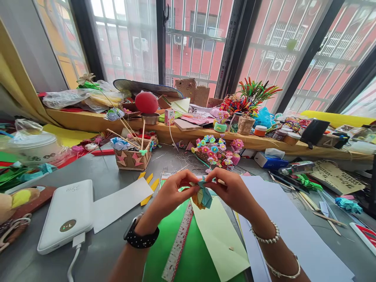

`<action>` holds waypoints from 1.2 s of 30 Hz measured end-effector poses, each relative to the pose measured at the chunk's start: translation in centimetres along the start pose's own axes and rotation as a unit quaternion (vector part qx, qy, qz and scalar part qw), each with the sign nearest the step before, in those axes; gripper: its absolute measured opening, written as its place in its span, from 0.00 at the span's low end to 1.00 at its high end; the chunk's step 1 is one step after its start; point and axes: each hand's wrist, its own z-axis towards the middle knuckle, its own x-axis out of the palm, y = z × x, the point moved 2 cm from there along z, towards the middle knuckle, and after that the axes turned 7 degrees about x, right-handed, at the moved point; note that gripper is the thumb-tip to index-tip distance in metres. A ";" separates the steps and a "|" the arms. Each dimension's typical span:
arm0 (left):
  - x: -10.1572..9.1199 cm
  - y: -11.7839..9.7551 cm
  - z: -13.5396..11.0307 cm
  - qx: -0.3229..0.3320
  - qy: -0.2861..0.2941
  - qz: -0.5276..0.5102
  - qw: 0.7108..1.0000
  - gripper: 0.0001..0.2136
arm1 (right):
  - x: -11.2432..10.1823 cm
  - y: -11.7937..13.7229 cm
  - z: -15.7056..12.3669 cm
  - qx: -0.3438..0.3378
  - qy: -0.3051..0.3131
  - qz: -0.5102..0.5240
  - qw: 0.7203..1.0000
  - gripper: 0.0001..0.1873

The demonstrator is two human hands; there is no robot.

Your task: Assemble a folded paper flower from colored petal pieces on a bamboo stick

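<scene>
Folded-paper piece pinched in both hands, looking partway done

The left hand [178,192] is pinching the folded-paper piece [207,199] near its upper end, thumb and fingertips close together. The right hand [230,188] is gripping the same end from the other side, also narrow. Piece is hanging between them, above the pale-green sheet [225,239], near the upper end of the patterned ruler [179,244].

Progress, judging by looks: blue, cream and orange-yellow parts are already sitting together as one folded body; fingers are working the blue top, so shaping or fastening there is probably remaining. Fingertips are hiding the join; can't tell whether it's secured. Yellow paper strips [154,185] are lying apart beside the white card [120,204], not in use.

Orientation: narrow end is pointing up into the fingertips, fuller end is facing down toward the sheet. Long axis is running roughly upright in view, lower end maybe leaning slightly; depth tilt unclear.
</scene>
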 end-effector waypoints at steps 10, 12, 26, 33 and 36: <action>0.4 -0.6 -0.1 0.019 -0.050 0.083 0.995 0.03 | 0.3 -0.1 -0.2 -0.029 -0.010 0.003 1.000 0.04; 0.3 -0.7 -0.1 0.026 -0.052 0.108 0.992 0.03 | 0.3 -0.2 -0.2 -0.035 -0.012 -0.002 0.999 0.05; -0.7 -1.2 -0.3 0.058 0.015 0.246 0.967 0.02 | 0.9 0.0 -0.1 -0.068 0.017 -0.036 0.997 0.10; -0.6 -1.3 -0.4 0.067 0.015 0.260 0.963 0.01 | 0.9 0.0 -0.2 -0.066 0.016 -0.038 0.997 0.12; -0.4 -1.3 -0.4 0.073 0.003 0.260 0.963 0.01 | 0.9 0.1 -0.2 -0.065 0.006 -0.038 0.997 0.10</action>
